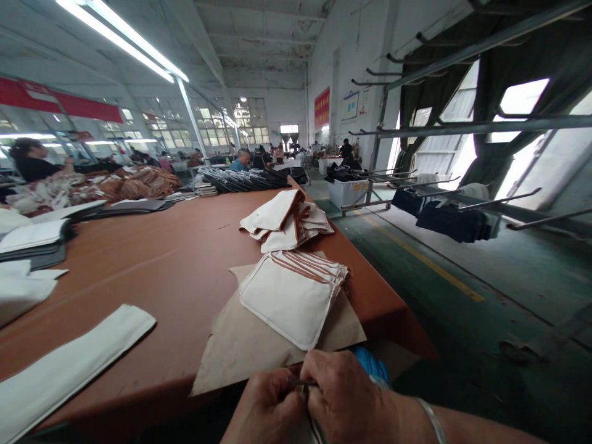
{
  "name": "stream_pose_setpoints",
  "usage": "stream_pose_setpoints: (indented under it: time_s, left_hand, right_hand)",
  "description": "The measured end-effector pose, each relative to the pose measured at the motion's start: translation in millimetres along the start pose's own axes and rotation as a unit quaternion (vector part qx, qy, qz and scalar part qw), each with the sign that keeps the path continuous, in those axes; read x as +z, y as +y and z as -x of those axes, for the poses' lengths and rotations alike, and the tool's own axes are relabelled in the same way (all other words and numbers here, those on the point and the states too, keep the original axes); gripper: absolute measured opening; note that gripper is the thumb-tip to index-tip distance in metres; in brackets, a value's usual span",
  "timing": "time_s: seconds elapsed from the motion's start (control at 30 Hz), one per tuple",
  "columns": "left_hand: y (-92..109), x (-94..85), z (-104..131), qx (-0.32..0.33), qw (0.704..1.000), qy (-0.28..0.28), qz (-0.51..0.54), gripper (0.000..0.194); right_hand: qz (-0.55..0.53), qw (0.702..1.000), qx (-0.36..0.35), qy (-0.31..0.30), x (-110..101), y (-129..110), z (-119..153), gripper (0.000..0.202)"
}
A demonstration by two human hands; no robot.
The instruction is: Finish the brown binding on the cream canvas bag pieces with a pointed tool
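At the bottom centre, my left hand (268, 408) and my right hand (348, 394) meet, thumbs and fingers pinched together at the table's front edge. Between them they grip a light fabric piece (303, 431), mostly hidden below my fingers. A small dark strip (303, 382) shows at the pinch; what it is I cannot make out. Just beyond my hands, a fanned stack of cream fabric panels (287, 302) with brown edges lies on a sheet of brown paper (231, 364). Behind it sits a looser pile of similar cream pieces (287, 219).
The brown-covered table (185, 265) ends in a corner at right. A long white strip (83, 370) and dark and white stacks (34, 240) lie left. Something blue (372, 365) is by my right wrist. A metal rack (444, 129) and white bin (348, 193) stand right.
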State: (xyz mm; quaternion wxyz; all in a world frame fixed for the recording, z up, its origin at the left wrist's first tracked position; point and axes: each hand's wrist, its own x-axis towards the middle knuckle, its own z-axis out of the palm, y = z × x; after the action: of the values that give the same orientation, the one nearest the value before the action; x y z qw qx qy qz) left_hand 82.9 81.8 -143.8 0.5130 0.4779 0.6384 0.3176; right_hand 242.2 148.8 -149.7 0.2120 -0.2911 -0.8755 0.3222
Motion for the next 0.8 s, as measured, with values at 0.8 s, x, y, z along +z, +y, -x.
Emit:
stream_pose_setpoints:
  time_s: [0.8]
  left_hand:
    - [-8.8,-6.0,6.2,-0.031,0.979,-0.066,0.189,0.042]
  right_hand:
    - [-0.063,0.964,-0.259,0.019,-1.1,22.8,3.6,0.006]
